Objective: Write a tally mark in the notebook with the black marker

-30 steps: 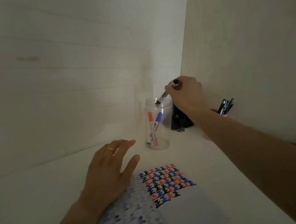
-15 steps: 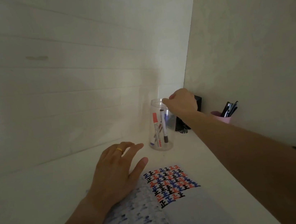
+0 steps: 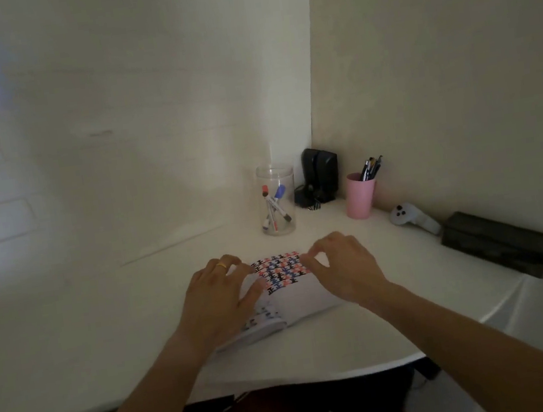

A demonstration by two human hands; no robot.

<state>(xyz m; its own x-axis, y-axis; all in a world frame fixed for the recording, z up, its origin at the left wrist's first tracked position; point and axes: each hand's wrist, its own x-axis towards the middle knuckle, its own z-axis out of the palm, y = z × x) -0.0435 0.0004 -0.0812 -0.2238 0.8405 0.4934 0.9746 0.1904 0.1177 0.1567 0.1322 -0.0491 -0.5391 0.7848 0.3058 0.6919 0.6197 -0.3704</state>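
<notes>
The notebook [image 3: 295,292] lay open on the white tabletop [image 3: 107,331], its right page part-filled with rows of black, red and blue tally marks; the left hand [image 3: 219,295] was spread flat across the left page, ring finger wearing a gold band, apparently to pin the pages down; the right hand [image 3: 344,269] hovered at the far right edge of the marked page, fingers loosely curled and thumb near forefinger, its grip narrow and holding nothing; the black marker [image 3: 279,210] stood in the clear plastic jar [image 3: 276,200] beyond the notebook, leaning crossed with a red-capped and a blue-capped marker, well apart from either hand; judging by that, the writing looked done and the marker put back, with the hands perhaps set to turn or close the page; a pink cup [image 3: 360,199] of pens, a small black speaker [image 3: 321,173] in the corner, and a white controller [image 3: 409,215] sat behind.
</notes>
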